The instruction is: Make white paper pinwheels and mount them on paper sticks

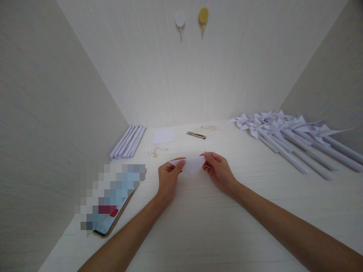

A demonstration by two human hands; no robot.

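Observation:
A small white paper point(192, 165), folded into a triangle with its point toward me, hangs just above the pale wooden table point(198, 226). My left hand point(168, 176) pinches its left corner between thumb and fingers. My right hand point(219, 170) pinches its right corner. Both forearms reach in from the bottom edge.
A white paper square point(163, 136) and a utility knife point(196, 135) lie beyond the hands. Small pins point(155, 152) are scattered nearby. Rolled paper sticks point(128, 141) lie at the left, finished paper pinwheels point(292, 138) at the right. A phone point(113, 215) rests at the front left. Walls close three sides.

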